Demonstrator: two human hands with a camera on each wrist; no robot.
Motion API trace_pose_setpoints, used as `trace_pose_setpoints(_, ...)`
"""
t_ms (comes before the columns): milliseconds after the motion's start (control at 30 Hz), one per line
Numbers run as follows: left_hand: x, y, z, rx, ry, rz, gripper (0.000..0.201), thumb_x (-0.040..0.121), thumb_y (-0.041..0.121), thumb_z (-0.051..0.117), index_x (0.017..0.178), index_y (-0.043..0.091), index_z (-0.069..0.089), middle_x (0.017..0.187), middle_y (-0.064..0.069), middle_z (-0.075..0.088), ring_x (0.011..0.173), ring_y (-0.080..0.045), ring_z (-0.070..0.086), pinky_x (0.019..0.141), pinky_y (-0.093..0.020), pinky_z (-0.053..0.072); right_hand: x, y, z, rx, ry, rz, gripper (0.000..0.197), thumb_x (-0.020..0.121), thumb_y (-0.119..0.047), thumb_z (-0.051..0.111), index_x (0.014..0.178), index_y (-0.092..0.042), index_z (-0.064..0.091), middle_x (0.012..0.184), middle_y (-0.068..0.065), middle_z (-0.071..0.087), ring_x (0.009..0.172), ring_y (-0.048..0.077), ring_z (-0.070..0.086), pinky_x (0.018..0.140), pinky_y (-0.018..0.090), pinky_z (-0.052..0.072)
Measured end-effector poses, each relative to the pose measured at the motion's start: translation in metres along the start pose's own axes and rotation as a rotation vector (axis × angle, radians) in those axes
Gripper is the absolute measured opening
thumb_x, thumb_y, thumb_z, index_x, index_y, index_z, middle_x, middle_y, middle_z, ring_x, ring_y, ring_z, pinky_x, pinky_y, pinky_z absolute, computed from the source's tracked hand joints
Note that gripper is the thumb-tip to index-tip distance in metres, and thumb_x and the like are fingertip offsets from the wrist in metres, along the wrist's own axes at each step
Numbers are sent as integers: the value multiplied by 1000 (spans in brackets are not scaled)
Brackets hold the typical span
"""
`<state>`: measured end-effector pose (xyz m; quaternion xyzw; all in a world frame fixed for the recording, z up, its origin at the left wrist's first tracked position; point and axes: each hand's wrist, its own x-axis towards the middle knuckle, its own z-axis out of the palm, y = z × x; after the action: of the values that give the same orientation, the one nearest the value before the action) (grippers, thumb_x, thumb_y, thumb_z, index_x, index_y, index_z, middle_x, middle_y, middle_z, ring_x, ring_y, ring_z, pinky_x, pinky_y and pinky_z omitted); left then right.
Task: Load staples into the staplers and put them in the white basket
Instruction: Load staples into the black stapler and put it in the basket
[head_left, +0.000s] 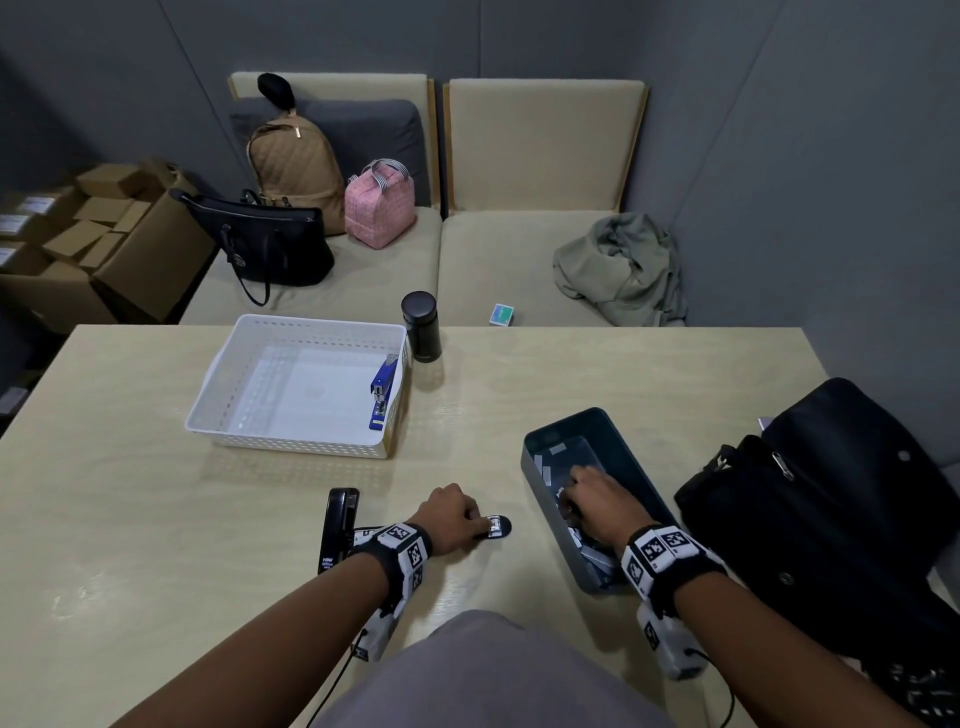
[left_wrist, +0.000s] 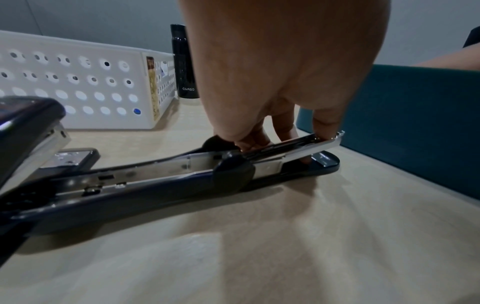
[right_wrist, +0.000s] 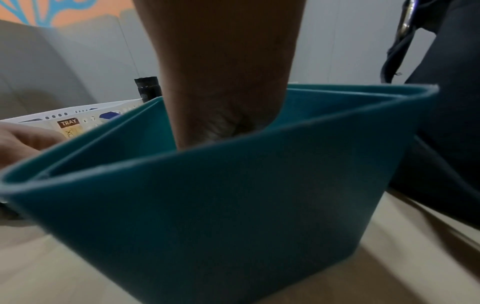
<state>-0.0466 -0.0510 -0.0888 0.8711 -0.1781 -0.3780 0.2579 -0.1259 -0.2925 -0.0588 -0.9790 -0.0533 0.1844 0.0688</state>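
A black stapler (head_left: 338, 530) lies opened out on the table near the front edge, its lid folded back at the left and its base (left_wrist: 324, 162) pointing right. My left hand (head_left: 480, 522) pinches the front end of its metal staple channel (left_wrist: 306, 147), fingers curled round it. My right hand (head_left: 569, 501) reaches down into the teal bin (head_left: 634, 457), among loose staple strips (head_left: 595, 553); its fingertips are hidden by the hand and by the bin wall (right_wrist: 233, 195). The white basket (head_left: 223, 374) stands farther back on the left with a blue stapler (head_left: 383, 387) lying inside along its right wall.
A black bottle (head_left: 422, 325) stands just behind the basket's right corner. A large black bag (head_left: 821, 499) sits on the table right of the teal bin. Beyond the table's far edge is a beige sofa with bags and a crumpled cloth.
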Motion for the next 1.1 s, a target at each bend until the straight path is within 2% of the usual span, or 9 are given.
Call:
trace_pose_setpoints(133, 0, 0, -1, -11, -9, -18, 32, 74, 52, 62, 55, 27, 64, 66, -1, 69, 74, -21, 66, 73, -35, 56, 1, 3, -5, 195, 50, 81, 7, 90, -13, 56, 95, -15, 60, 105, 4, 58, 101, 23, 55, 82, 30, 43)
trace_pose_setpoints(233, 2, 0, -1, -10, -2, -37, 25, 69, 45, 64, 53, 26, 63, 65, -1, 66, 76, -24, 67, 70, -34, 54, 1, 4, -20, 464, 183, 212, 8, 91, -11, 52, 90, -19, 52, 95, 0, 64, 86, 21, 62, 73, 36, 51)
trace_pose_setpoints(467, -3, 2, -7, -38, -25, -9, 16, 75, 29, 69, 67, 15, 69, 64, 0, 64, 71, -18, 61, 66, -29, 49, 3, -20, -62, 1006, 505, 199, 24, 98, -10, 47, 117, -23, 52, 86, 2, 58, 63, 22, 64, 62, 37, 56)
trace_pose_setpoints(567, -11, 10, -18, 151, -4, -63, 27, 74, 49, 65, 73, 22, 65, 81, -2, 68, 85, -24, 59, 75, -35, 47, 4, -41, -74, 964, 406, 63, 42, 98, -4, 41, 125, -34, 52, 86, 1, 61, 69, 7, 60, 66, 27, 54)
trace_pose_setpoints(667, -25, 19, -26, 453, 47, -276, 80, 58, 87, 49, 98, 20, 68, 112, -7, 61, 113, -32, 48, 93, -54, 34, 9, -67, -72, 852, 217, -71, 65, 83, 15, 29, 119, -30, 58, 99, -4, 59, 93, -1, 56, 81, 12, 44)
trace_pose_setpoints(767, -35, 20, -24, 343, 7, -458, 113, 39, 99, 44, 122, 22, 58, 135, -8, 48, 132, -36, 34, 98, -69, 26, 14, -90, -60, 825, 30, -100, 54, 81, 15, 28, 108, -17, 63, 97, -7, 55, 92, 1, 51, 81, 19, 40)
trace_pose_setpoints(833, -40, 18, -21, 285, 15, -474, 114, 41, 98, 44, 127, 25, 54, 141, -8, 44, 134, -36, 31, 98, -72, 26, 16, -98, -48, 806, -65, -65, 39, 88, 8, 35, 107, -12, 63, 95, -8, 56, 90, 5, 52, 80, 22, 41)
trace_pose_setpoints(933, -49, 13, -17, 267, 30, -480, 107, 43, 95, 43, 122, 25, 57, 138, -8, 43, 132, -36, 32, 97, -71, 28, 19, -102, -22, 727, -69, 83, 25, 91, -3, 45, 107, -14, 60, 109, 6, 63, 99, 21, 58, 86, 35, 49)
trace_pose_setpoints(1100, -59, 1, -14, 253, -7, -453, 110, 38, 96, 43, 117, 22, 59, 133, -10, 43, 127, -39, 34, 98, -66, 31, 10, -103, 6, 612, 69, 288, 18, 92, -6, 46, 88, -17, 60, 94, -3, 65, 87, 14, 61, 74, 26, 47)
